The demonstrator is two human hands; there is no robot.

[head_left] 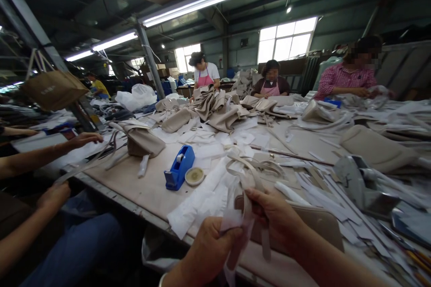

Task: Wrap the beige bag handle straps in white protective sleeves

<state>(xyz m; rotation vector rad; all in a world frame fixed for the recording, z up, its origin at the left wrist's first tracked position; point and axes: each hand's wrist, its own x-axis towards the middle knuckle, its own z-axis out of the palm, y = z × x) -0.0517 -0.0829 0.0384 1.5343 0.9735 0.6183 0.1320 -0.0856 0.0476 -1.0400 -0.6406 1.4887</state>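
Note:
My left hand (213, 247) is closed, with a piece of thin white wrapping paper (232, 220) pinched between thumb and fingers. Close beside it, my right hand (274, 210) is closed around a beige bag strap (248, 175), which loops up over the table from between the hands. The paper lies against the strap's lower part. Behind my right hand and forearm rests a beige bag (316, 224), partly covered by them. More crumpled white paper (205, 197) is spread in front of my left hand.
A blue tape dispenser (181, 168) and a small round dish (194, 176) stand ahead. A grey dispenser (362, 184) sits right among paper strips. Beige bags (218, 112) are heaped farther back. At left, a co-worker's hands (55, 195) hold a strap; several people work across the table.

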